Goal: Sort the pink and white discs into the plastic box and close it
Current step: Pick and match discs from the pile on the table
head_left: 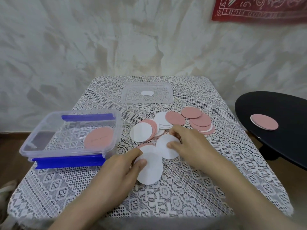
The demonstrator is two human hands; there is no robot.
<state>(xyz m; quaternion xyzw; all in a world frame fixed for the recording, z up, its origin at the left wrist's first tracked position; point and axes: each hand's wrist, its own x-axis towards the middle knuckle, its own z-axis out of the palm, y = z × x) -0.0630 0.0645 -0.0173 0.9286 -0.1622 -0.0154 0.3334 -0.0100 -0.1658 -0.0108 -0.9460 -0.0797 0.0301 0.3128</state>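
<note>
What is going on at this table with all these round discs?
A person is sorting discs at a lace-covered table. The left hand grips the near white disc, and the right hand pinches a second white disc beside it. The plastic box stands open on the left with one pink disc inside; its lid lies at the far side. A loose pile of discs is not yet sorted.

The lace-covered tabletop (174,196) carries an open box (66,151) at its left edge (blue clips, one pink disc (98,137) inside). Its clear lid (147,93) lies flat near the far edge. Loose pink and white discs (197,121) overlap in a heap right of the box.
</note>
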